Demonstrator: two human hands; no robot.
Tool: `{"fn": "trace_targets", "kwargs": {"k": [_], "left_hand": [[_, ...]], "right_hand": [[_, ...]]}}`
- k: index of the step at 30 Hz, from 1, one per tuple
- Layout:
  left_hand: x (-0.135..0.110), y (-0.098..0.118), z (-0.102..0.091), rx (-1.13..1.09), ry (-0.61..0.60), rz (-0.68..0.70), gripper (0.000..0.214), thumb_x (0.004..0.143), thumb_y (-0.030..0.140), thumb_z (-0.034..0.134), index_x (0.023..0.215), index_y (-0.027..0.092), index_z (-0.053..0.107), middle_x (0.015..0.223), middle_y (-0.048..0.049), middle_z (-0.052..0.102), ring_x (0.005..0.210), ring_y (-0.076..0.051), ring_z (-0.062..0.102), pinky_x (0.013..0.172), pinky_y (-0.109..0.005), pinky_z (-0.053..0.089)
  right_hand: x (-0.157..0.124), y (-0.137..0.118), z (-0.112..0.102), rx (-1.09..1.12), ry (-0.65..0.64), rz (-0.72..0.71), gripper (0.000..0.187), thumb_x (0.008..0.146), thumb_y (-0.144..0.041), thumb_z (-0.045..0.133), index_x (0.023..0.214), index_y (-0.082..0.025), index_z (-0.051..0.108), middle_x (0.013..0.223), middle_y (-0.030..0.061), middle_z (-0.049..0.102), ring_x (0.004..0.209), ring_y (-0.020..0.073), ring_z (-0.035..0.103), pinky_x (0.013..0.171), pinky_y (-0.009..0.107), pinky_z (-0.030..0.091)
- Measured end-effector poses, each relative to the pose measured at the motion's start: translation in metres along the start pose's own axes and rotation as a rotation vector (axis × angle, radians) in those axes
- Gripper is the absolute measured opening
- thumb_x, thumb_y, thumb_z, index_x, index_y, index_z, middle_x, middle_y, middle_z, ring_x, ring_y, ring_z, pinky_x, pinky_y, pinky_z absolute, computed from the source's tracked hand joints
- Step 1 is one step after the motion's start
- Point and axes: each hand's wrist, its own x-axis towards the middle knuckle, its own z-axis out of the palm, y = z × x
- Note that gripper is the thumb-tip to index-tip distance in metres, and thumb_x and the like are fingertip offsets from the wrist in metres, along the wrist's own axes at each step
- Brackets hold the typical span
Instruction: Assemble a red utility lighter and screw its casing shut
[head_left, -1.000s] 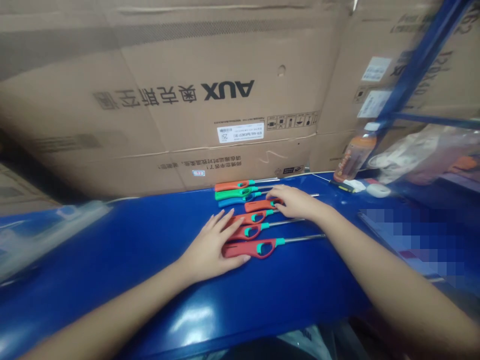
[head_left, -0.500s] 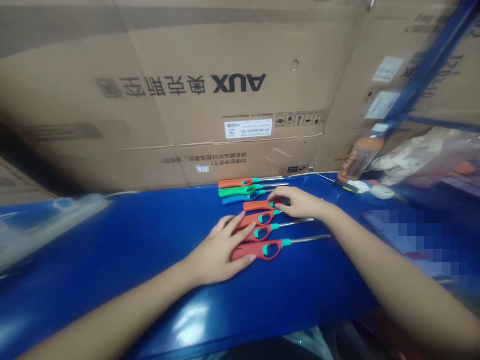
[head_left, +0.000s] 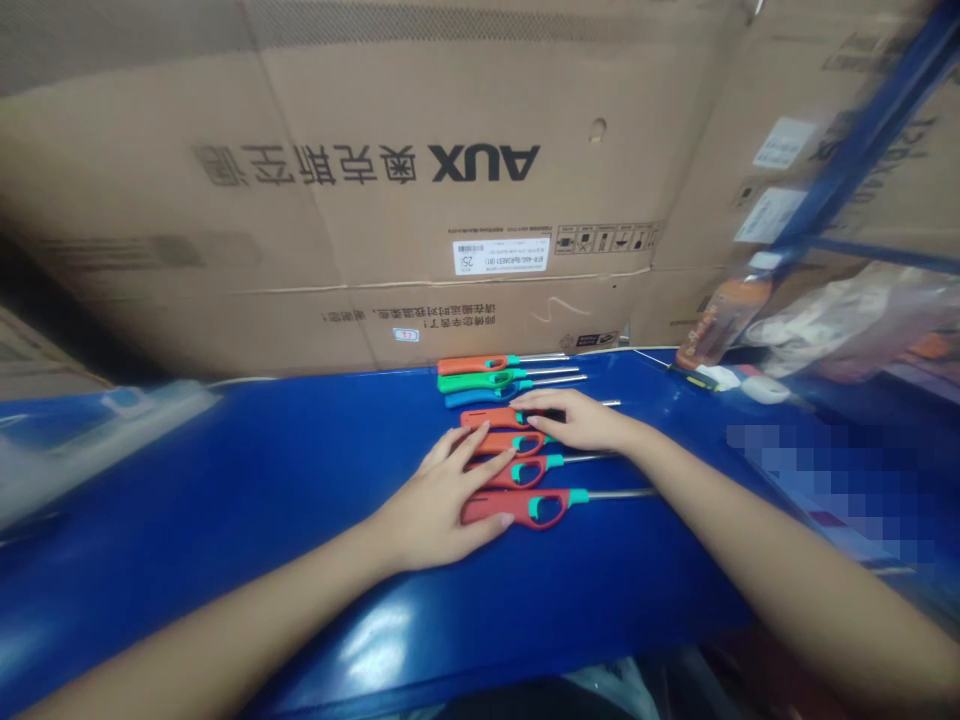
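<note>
My right hand point(head_left: 581, 418) grips an orange long-nosed lighter point(head_left: 484, 417) by its trigger end, hiding much of it; the metal tip shows past the fingers. My left hand point(head_left: 431, 500) lies spread over the handle ends of another orange lighter point(head_left: 506, 441), a red lighter point(head_left: 495, 474) and the nearest red lighter point(head_left: 510, 508). These lie side by side, nozzles to the right. Behind them, an orange lighter point(head_left: 461, 366), a green lighter point(head_left: 465, 382) and a blue lighter point(head_left: 465, 398) form a close row that neither hand touches.
The blue tabletop point(head_left: 315, 460) meets a large cardboard box point(head_left: 337, 240) at the back. A drink bottle point(head_left: 724, 315), a yellow-and-black tool point(head_left: 694, 378) and plastic bags point(head_left: 832, 320) sit at the right. Clear plastic packaging point(head_left: 112, 430) lies at the left.
My right hand has moved left with the orange lighter, bringing its handle end nearer my left fingers and level with the other handles. My left hand has stayed nearly still.
</note>
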Motion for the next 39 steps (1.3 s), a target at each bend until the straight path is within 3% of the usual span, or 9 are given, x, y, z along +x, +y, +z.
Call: {"fn": "trace_targets", "kwargs": {"k": [4,7,13,20,23,26,32,35,39], "left_hand": [[0.001,0.005,0.002,0.034,0.06,-0.009,0.068,0.093,0.065,0.053,0.154,0.038,0.041,0.162,-0.0104,0.033,0.15,-0.041,0.023,0.118,-0.066,0.031],[0.001,0.006,0.003,0.042,0.068,-0.008,0.069,0.092,0.065,0.055,0.154,0.037,0.041,0.162,-0.0104,0.033,0.152,-0.041,0.022,0.12,-0.068,0.023],[0.007,-0.002,-0.004,-0.052,0.099,-0.031,0.067,0.094,0.062,0.054,0.154,0.033,0.042,0.165,-0.0076,0.031,0.153,-0.037,0.024,0.123,-0.063,0.025],[0.043,-0.035,-0.015,0.06,0.207,-0.023,0.059,0.1,0.057,0.048,0.151,0.029,0.047,0.163,-0.0082,0.037,0.152,-0.033,0.029,0.124,-0.058,0.025],[0.063,-0.047,-0.012,0.103,0.134,-0.068,0.068,0.098,0.065,0.044,0.156,0.029,0.039,0.167,-0.0083,0.027,0.155,-0.035,0.021,0.123,-0.063,0.019],[0.076,-0.052,-0.006,0.076,0.079,-0.138,0.071,0.099,0.068,0.037,0.156,0.026,0.038,0.166,-0.0103,0.03,0.154,-0.035,0.024,0.122,-0.063,0.021],[0.079,-0.057,-0.008,0.069,0.234,-0.009,0.06,0.101,0.059,0.041,0.149,0.025,0.05,0.158,-0.0086,0.045,0.146,-0.028,0.04,0.122,-0.052,0.029],[0.082,-0.07,-0.012,0.14,0.308,-0.095,0.062,0.101,0.059,0.041,0.151,0.024,0.046,0.163,-0.0089,0.036,0.151,-0.031,0.03,0.124,-0.058,0.02],[0.083,-0.086,-0.007,0.129,0.241,-0.172,0.064,0.101,0.063,0.037,0.153,0.026,0.045,0.164,-0.0079,0.035,0.154,-0.034,0.022,0.123,-0.058,0.024]], "right_hand": [[0.001,-0.001,0.005,-0.151,0.014,0.08,0.043,0.102,-0.035,0.045,0.141,-0.024,0.059,0.156,0.0113,0.047,0.147,0.0282,0.04,0.121,0.057,0.029],[0.002,-0.001,0.006,-0.239,-0.068,0.143,0.046,0.103,-0.04,0.043,0.146,-0.028,0.054,0.163,0.0086,0.037,0.153,0.0309,0.028,0.121,0.063,0.021],[0.004,-0.009,0.0,-0.25,0.021,0.064,0.026,0.1,-0.035,0.05,0.114,-0.02,0.066,0.135,0.0152,0.059,0.131,0.0298,0.05,0.11,0.053,0.04],[0.002,-0.009,0.002,-0.203,-0.002,0.013,0.015,0.099,-0.034,0.053,0.097,-0.021,0.059,0.111,0.0101,0.061,0.105,0.0228,0.057,0.095,0.042,0.05],[0.001,-0.008,0.005,-0.198,0.01,0.012,0.016,0.099,-0.036,0.055,0.1,-0.021,0.059,0.11,0.0097,0.061,0.105,0.0226,0.058,0.095,0.041,0.051],[0.0,-0.007,0.007,-0.209,0.053,0.039,0.022,0.098,-0.038,0.055,0.111,-0.02,0.06,0.124,0.0138,0.059,0.115,0.025,0.056,0.1,0.045,0.049],[0.001,-0.005,0.01,-0.277,-0.013,0.084,0.055,0.102,-0.052,0.042,0.145,-0.019,0.049,0.156,0.0161,0.043,0.147,0.0322,0.034,0.12,0.058,0.027],[0.002,-0.006,0.01,-0.287,-0.018,0.085,0.055,0.102,-0.055,0.04,0.143,-0.02,0.053,0.154,0.0158,0.047,0.144,0.0328,0.039,0.118,0.058,0.03],[0.002,-0.009,0.011,-0.282,0.003,0.075,0.052,0.101,-0.055,0.043,0.137,-0.02,0.057,0.147,0.0152,0.054,0.14,0.0326,0.044,0.116,0.057,0.035]]}}
